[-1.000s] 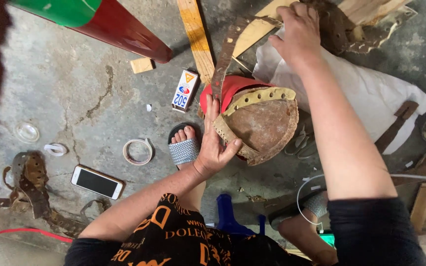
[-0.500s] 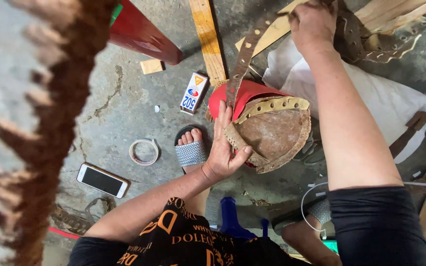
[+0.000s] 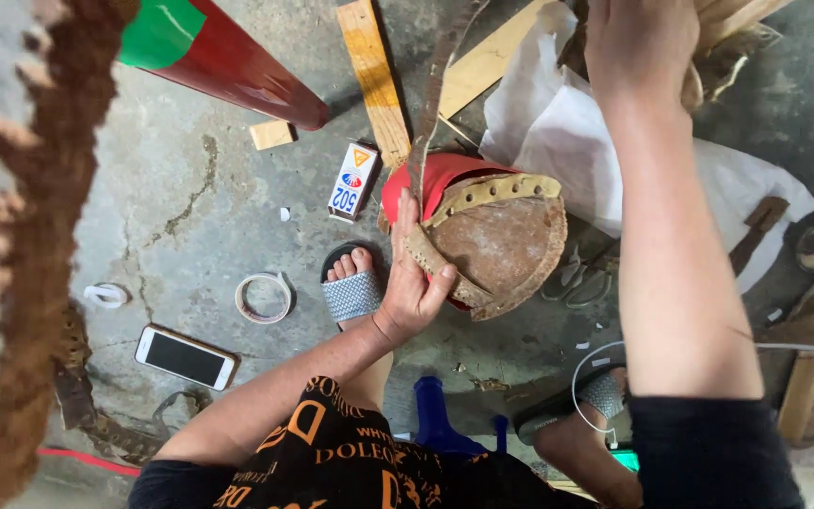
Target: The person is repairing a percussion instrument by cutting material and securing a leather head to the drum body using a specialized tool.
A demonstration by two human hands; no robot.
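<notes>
Left hand is clamped around the rim of a round leather piece; right hand is raised, grip hidden, beside a leather strap.

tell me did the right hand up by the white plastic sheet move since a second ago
Cannot tell for sure: the camera shifted. Judged against the round brown leather piece, the right hand looks slightly farther up and away, beside the white plastic sheet.

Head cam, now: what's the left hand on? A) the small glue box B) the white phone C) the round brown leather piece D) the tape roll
C: the left hand grips the edge of the round brown leather piece; phone, tape roll and glue box lie untouched on the floor.
</notes>
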